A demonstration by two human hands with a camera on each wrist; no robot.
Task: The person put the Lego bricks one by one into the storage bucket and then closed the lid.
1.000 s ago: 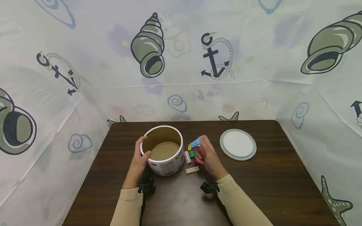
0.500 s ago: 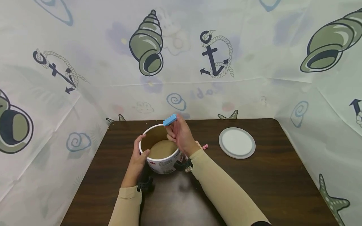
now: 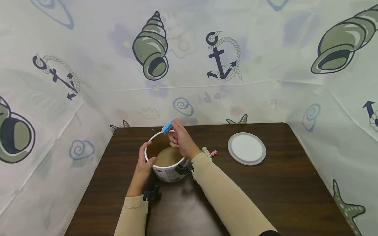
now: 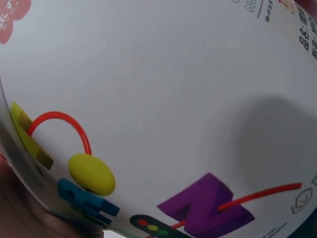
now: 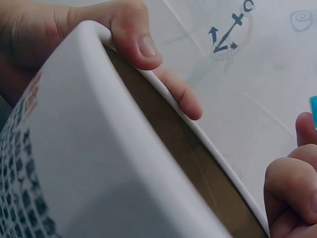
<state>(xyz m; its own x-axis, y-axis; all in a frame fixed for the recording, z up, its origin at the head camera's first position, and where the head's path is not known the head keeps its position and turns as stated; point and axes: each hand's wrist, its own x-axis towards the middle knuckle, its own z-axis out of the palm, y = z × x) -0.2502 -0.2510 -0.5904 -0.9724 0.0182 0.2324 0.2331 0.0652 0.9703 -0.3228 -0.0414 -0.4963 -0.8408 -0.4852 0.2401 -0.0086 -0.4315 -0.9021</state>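
A round white tub (image 3: 168,174) with printing on its wall and a brown inside stands on the table. My left hand (image 3: 143,166) grips its left rim, thumb over the near edge. Above the far part of the opening, my right hand (image 3: 181,139) pinches a light blue toy brick (image 3: 166,127). The brick is tilted, its studs facing left. In the right wrist view, only a corner of the blue brick (image 5: 313,110) shows at the right edge. The tub's printed wall (image 4: 148,99) fills most of the left wrist view.
Several toy bricks lie right of the tub, mostly hidden by my right forearm; a pale brick (image 3: 206,151) and a pink brick (image 3: 214,153) show past it. A round white lid (image 3: 246,148) lies farther right on the dark wooden table (image 3: 283,183). Printed cloth (image 3: 189,65) surrounds the table.
My right hand has carried the blue brick from beside the other bricks, left and away from me, to above the tub. The brick has turned steeper. My left hand keeps its grip.
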